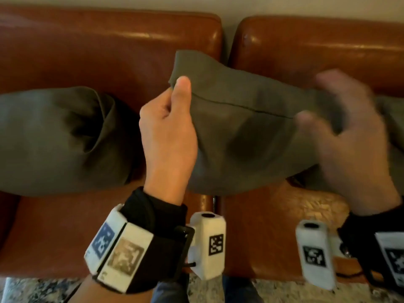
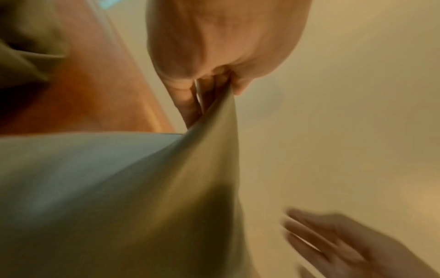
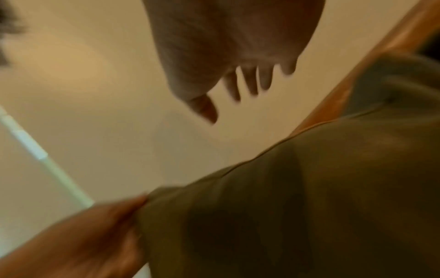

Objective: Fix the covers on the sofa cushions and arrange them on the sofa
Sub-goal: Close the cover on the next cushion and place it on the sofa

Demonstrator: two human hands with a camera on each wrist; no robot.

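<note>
An olive-green cushion cover (image 1: 244, 132) hangs lifted over the brown leather sofa (image 1: 109, 47). My left hand (image 1: 172, 99) pinches its upper left corner between thumb and fingers; the left wrist view shows the same pinch on the cover (image 2: 166, 178). My right hand (image 1: 341, 119) is blurred, fingers spread and straight, over the cover's right end, holding nothing; in the right wrist view its fingers (image 3: 250, 82) hang free above the cover (image 3: 297, 197). A second olive cushion (image 1: 54, 136) lies on the left seat.
The sofa has two back cushions with a gap (image 1: 226, 40) between them and a pale wall behind. A patterned rug (image 1: 284, 289) lies below the seat's front edge. More olive fabric (image 1: 393, 119) shows at the far right.
</note>
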